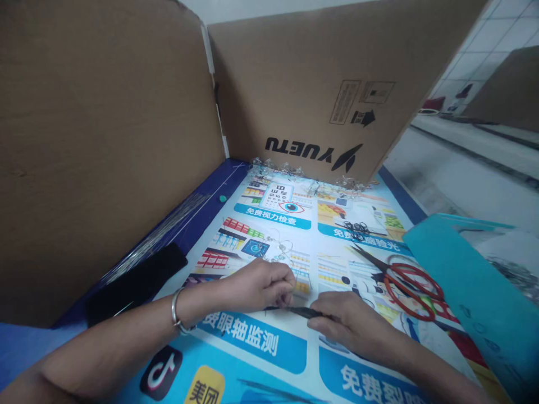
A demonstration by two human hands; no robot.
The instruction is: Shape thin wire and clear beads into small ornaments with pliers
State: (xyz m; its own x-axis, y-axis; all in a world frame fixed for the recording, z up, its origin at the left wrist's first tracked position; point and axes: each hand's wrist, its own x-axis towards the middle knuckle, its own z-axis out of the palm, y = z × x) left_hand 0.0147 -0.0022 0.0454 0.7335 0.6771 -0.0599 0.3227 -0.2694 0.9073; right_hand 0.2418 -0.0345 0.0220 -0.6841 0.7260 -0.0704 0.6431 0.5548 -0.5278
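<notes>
head view | left hand (257, 287) pinched shut at the tip of the dark slim tool (295, 310), what it nips too small to tell | right hand (351, 324) clamped on that tool, resting on poster-covered tabletop (269, 342) | red scissors (406, 281) near, to the right

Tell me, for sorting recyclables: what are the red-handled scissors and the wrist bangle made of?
Red-handled scissors: dark, matt blades, seemingly metal; smooth red loops, probably plastic. Silver bangle on the left wrist: likely polished metal, judging by its bright glint.
</notes>
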